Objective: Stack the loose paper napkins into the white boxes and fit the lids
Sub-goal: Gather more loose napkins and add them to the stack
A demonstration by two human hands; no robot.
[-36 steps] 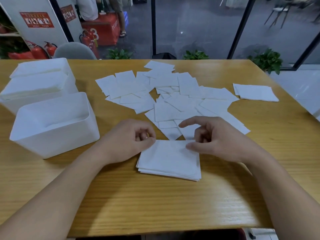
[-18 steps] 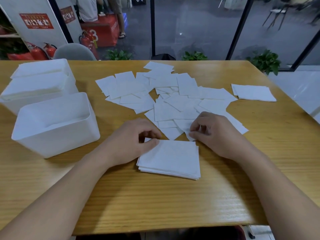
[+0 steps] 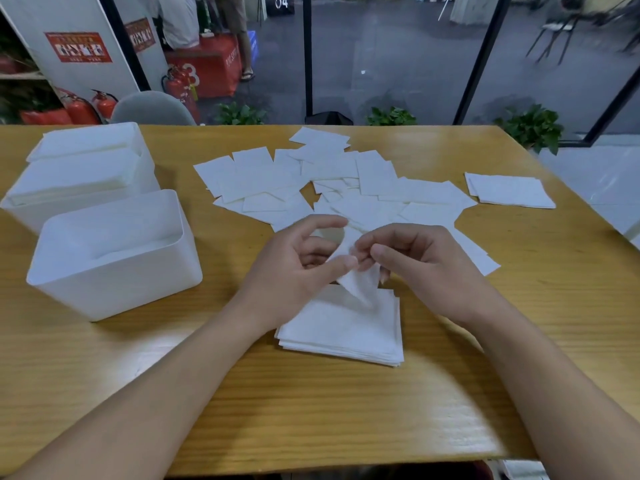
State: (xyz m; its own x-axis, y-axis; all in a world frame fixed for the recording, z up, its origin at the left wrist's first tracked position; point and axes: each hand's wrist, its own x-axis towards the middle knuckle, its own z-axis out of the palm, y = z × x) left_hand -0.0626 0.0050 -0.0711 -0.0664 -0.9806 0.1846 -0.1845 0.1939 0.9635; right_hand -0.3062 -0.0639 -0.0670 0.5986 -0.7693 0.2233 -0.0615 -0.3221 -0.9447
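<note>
Presently, at the nine o'clock side of the desk [image 3: 104,375], two white boxes stand: the rear box [image 3: 83,174] carries flat white pieces on top, apparently lids or napkins, which cannot be told; the near box [image 3: 114,258] stands open, and its contents cannot be made out.

At centre, toward twelve o'clock, the loose napkins [image 3: 329,185] lie scattered and overlapping. A squared stack of napkins [image 3: 343,330] sits at six o'clock of the scatter, directly beneath the hands.

The left hand [image 3: 294,271] and the right hand [image 3: 426,265] meet above the stack's far edge. Both pinch a single napkin [image 3: 356,282] between thumb and fingertips; it hangs crumpled, one corner pointing down at the stack, and is not flat. The remaining fingers of the left hand are spread and loosely curled.

At three o'clock a small separate pile [image 3: 509,190] lies well apart from the hands.

Assessment: the step in hand appears to be straightening one napkin for the stack. The stack lies just below and toward six o'clock of the fingers, so the coming move is a short lowering. The open box lies toward nine o'clock, nearer the left hand. No lid fitted to the near box; task judged early.
</note>
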